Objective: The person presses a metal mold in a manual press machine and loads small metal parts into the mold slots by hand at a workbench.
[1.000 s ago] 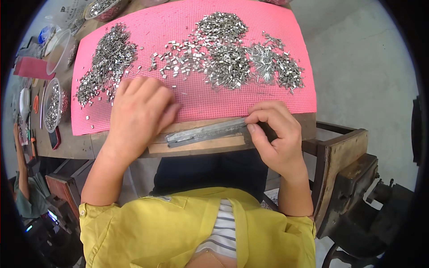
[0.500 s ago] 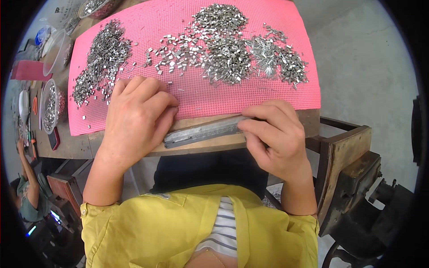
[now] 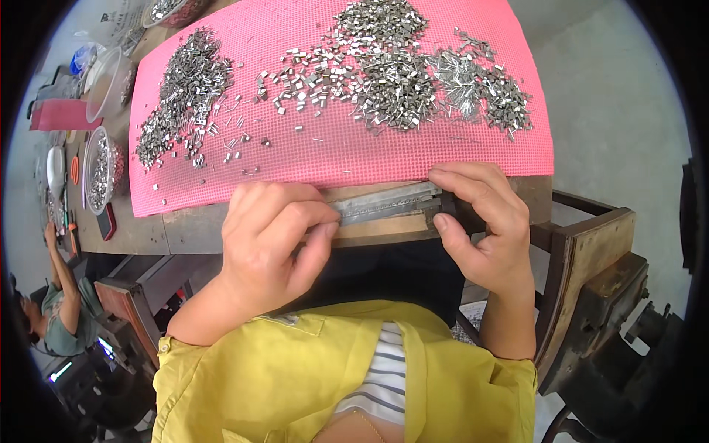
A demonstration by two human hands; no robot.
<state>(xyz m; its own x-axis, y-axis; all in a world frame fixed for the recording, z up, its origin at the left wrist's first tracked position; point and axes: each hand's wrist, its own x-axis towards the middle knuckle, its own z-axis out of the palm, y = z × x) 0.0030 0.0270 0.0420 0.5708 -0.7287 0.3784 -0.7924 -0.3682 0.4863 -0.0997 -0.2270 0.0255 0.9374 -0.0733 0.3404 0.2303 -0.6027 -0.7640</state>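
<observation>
A narrow grey metal bar (image 3: 388, 204) with a groove along it lies at the near edge of the pink textured mat (image 3: 295, 159). My left hand (image 3: 273, 240) is closed at the bar's left part, fingers bent over it and thumb tucked below; the bar's left end is hidden behind it. Around the bar's right end, my right hand (image 3: 487, 221) has its thumb and fingers apart, with a gap between them. Beyond my hands, small shiny metal pieces form a large heap (image 3: 391, 81) and a left heap (image 3: 193, 81), with loose ones scattered nearer.
Clear plastic tubs (image 3: 103, 170) holding small metal pieces stand at the left. A dark phone-like object (image 3: 106, 221) and orange-handled tools (image 3: 74, 170) lie near them. Another person (image 3: 66, 310) sits at the far left. A dark machine (image 3: 598, 317) stands at the right.
My left hand has moved right, from the mat's edge onto the bar's left part. My right hand's fingers have spread apart at the bar's right end. The whole view has shifted slightly.
</observation>
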